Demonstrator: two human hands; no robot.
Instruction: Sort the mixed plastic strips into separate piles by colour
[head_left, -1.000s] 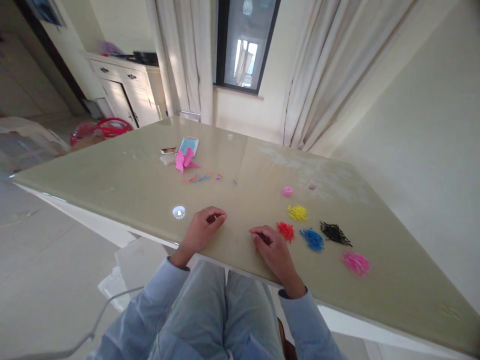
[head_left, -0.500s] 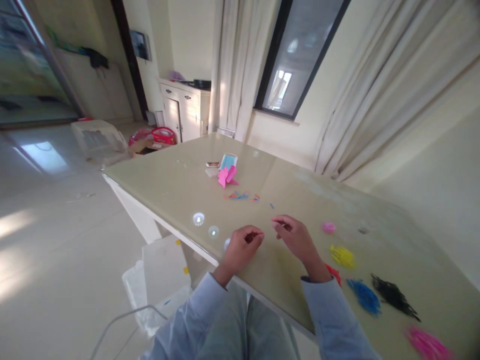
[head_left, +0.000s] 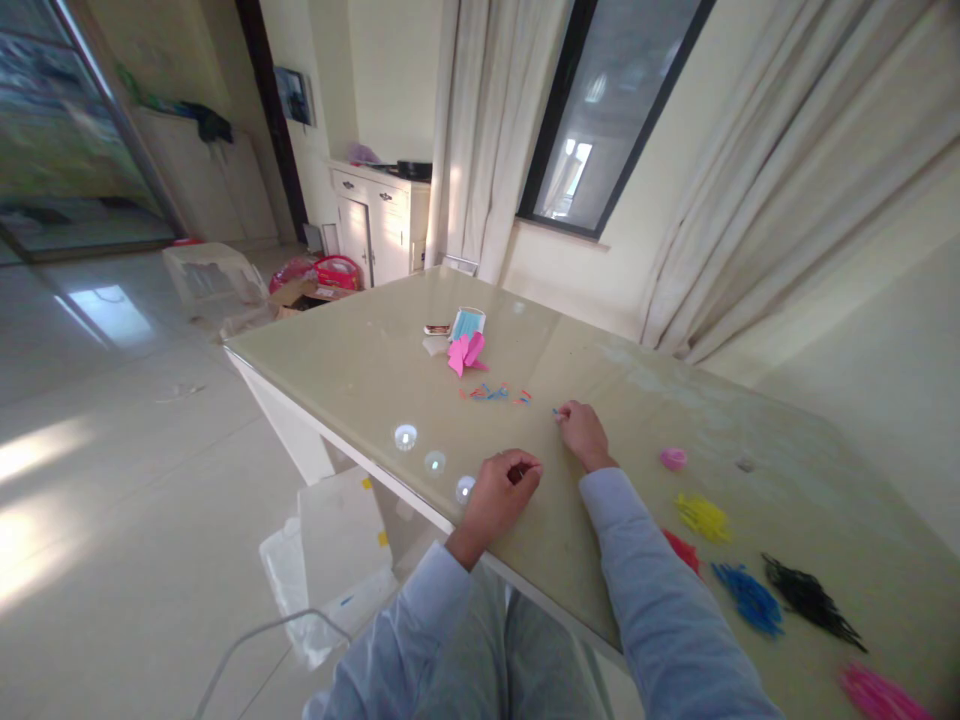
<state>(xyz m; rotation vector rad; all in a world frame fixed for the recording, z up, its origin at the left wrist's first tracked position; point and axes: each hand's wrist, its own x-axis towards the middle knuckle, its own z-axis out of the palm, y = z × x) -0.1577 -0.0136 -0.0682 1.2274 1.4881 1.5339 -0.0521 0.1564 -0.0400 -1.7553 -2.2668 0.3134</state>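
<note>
My left hand (head_left: 501, 500) is above the table's near edge, fingertips pinched together; whatever it may hold is too small to make out. Farther forward, my right hand (head_left: 584, 433) rests at the tabletop with its fingertips closed at a small blue piece (head_left: 556, 412). To the left of that hand lie several short blue and orange pieces (head_left: 491, 393) in a loose row. Behind them sit pink paper shapes (head_left: 466, 353) beside a light-blue mask-like item (head_left: 468, 323).
On the right of the table (head_left: 360, 360) lie a pink lump (head_left: 673, 459) and piles of yellow (head_left: 703, 517), red (head_left: 681, 549), blue (head_left: 748, 600), black (head_left: 811, 598) and pink strands (head_left: 881, 692). A grey-white box (head_left: 345, 540) stands below the left edge.
My right hand has moved forward to the small blue piece, which lay apart on the table before. My left hand remains pinched near the edge. The view has shifted slightly.
</note>
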